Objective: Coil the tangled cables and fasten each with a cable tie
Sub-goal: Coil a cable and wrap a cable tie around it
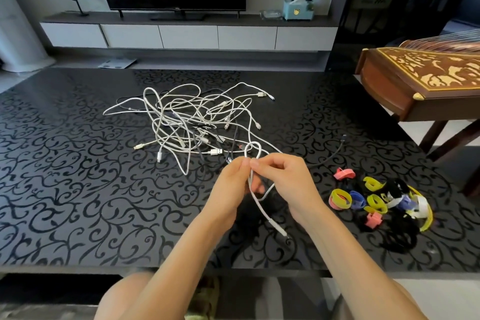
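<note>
Left grip (pixel 231 184) and right grip (pixel 283 179) meet fingertip to fingertip above the near middle of the desk (pixel 78 189), both pinching one white cable (pixel 265 213) at the same spot. Above the fingers that cable stands up in a single narrow loop, its long axis pointing away from the person toward the tangle (pixel 192 119). Below them a slack bend hangs, and the free tail runs down toward the near edge and a little to the right, ending in a plug (pixel 284 233) that points back at the person. I cannot tell whether the held cable runs on into the tangle. That tangle lies spread farther out on the desk, mostly white leads with a few dark ones threaded through, too knotted to count. One dark cable (pixel 335 150) curves out on its right side. Right of the hands sits one heap of cable ties (pixel 376 202), curled into rings of pink, yellow, blue, white and black, overlapping too much to number.
</note>
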{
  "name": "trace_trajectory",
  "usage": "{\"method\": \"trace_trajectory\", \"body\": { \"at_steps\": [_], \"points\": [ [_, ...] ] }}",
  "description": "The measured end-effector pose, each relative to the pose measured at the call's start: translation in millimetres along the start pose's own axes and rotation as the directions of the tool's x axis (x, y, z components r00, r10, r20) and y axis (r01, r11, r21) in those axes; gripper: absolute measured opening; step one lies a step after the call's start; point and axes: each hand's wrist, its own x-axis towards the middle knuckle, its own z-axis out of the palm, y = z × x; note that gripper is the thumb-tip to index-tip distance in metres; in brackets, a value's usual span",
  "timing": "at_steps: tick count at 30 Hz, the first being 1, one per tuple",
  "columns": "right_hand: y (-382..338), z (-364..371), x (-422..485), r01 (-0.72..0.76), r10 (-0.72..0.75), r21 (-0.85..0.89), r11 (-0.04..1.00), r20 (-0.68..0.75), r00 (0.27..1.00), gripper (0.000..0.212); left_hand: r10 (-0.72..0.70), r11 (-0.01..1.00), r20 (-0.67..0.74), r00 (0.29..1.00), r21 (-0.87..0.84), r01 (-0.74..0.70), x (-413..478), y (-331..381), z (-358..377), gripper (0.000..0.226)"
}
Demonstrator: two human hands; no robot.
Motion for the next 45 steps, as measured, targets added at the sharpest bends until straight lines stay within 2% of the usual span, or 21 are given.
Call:
{"method": "trace_trajectory", "body": {
  "at_steps": [2,3,5,6,8,10,14,16,19,20,22,25,29,30,31,33,35,38,40,42,45],
  "points": [
    [3.6,-2.8,1.2,0.006,-0.005,0.013,1.000,-0.028,1.000,0.016,-0.151,0.945,-0.027,0.988,-0.297,0.136,6.2,1.3,0.8,0.033],
    [8.4,-5.8,3.3,0.023,-0.026,-0.050,0.998,-0.058,0.998,0.014,-0.233,0.856,-0.025,0.972,-0.480,0.193,10.1,4.2,-1.4,0.031],
    [19.1,-12.3,10.2,0.075,-0.091,-0.317,0.945,-0.036,0.995,0.023,-0.311,0.651,0.024,0.950,-0.722,0.232,18.0,10.9,-9.1,0.032],
    [23.6,-13.2,13.2,0.120,-0.110,-0.467,0.876,0.049,0.993,0.027,-0.309,0.576,0.052,0.950,-0.784,0.231,20.5,15.0,-12.7,0.034],
    [36.5,-10.9,17.7,0.221,-0.063,-0.685,0.694,0.248,0.967,0.035,-0.255,0.481,0.102,0.962,-0.849,0.218,20.9,23.2,-21.6,0.038],
    [46.9,-10.0,19.0,0.279,-0.006,-0.798,0.535,0.327,0.945,0.037,-0.175,0.430,0.127,0.976,-0.882,0.191,17.3,30.6,-33.9,0.040],
    [48.4,-21.9,25.4,0.374,-0.137,-0.781,0.499,0.355,0.925,0.024,0.045,0.377,0.032,0.998,-0.926,0.013,13.9,41.4,-67.5,0.020],
    [41.0,-28.6,45.5,0.425,-0.230,-0.830,0.361,0.362,0.903,0.015,0.087,0.349,-0.010,0.996,-0.936,-0.040,14.4,46.0,-76.7,0.039],
    [14.6,-37.4,88.9,0.328,-0.346,-0.934,0.143,0.263,0.900,0.025,0.064,0.313,-0.035,0.997,-0.948,-0.054,14.9,50.7,-76.9,0.010],
    [-1.2,-37.2,102.5,0.290,-0.384,-0.950,0.113,0.228,0.895,0.028,0.047,0.272,-0.036,0.998,-0.961,-0.047,16.2,49.1,-77.6,0.018],
    [-39.8,-33.3,124.1,0.265,-0.458,-0.952,0.153,0.169,0.873,0.026,-0.011,0.153,-0.051,0.999,-0.987,-0.049,20.0,42.7,-83.3,0.031],
    [-115.9,-2.2,131.9,0.394,-0.572,-0.861,0.321,0.155,0.805,0.027,-0.100,0.060,-0.101,0.990,-0.994,-0.095,26.0,37.4,-90.0,0.024],
    [-177.1,55.3,86.7,0.689,-0.779,-0.698,0.197,0.314,0.542,0.031,-0.153,-0.127,-0.081,0.985,-0.987,-0.101,31.9,30.7,-102.8,0.035],
    [-180.5,62.4,71.2,0.743,-0.794,-0.644,0.183,0.348,0.498,0.030,-0.162,-0.148,-0.087,0.983,-0.983,-0.112,33.5,29.5,-107.9,0.041],
    [-179.2,66.2,58.2,0.779,-0.774,-0.589,0.213,0.385,0.502,0.028,-0.175,-0.152,-0.108,0.979,-0.979,-0.135,34.9,27.5,-114.0,0.044],
    [-167.4,63.5,45.1,0.741,-0.611,-0.538,0.401,0.445,0.655,0.018,-0.234,-0.070,-0.215,0.948,-0.969,-0.237,37.2,25.2,-125.4,0.044],
    [-147.6,51.8,40.6,0.595,-0.367,-0.522,0.610,0.480,0.797,0.010,-0.273,0.115,-0.350,0.896,-0.937,-0.331,37.2,27.0,-131.6,0.042],
    [-114.1,32.7,36.9,0.397,-0.197,-0.387,0.832,0.463,0.864,0.015,-0.201,0.438,-0.446,0.872,-0.837,-0.327,32.5,34.4,-127.9,0.033],
    [-95.5,27.6,37.9,0.299,-0.163,-0.344,0.890,0.372,0.914,0.028,-0.105,0.684,-0.479,0.872,-0.671,-0.287,28.3,39.3,-121.0,0.029],
    [-81.4,27.6,39.2,0.239,-0.152,-0.320,0.917,0.273,0.950,0.034,0.028,0.861,-0.459,0.888,-0.441,-0.255,22.9,43.7,-110.4,0.032],
    [-64.1,32.1,36.8,0.224,-0.162,-0.332,0.916,0.205,0.965,0.034,0.098,0.946,-0.324,0.941,-0.264,-0.189,14.7,46.1,-89.3,0.023]
  ]
}}
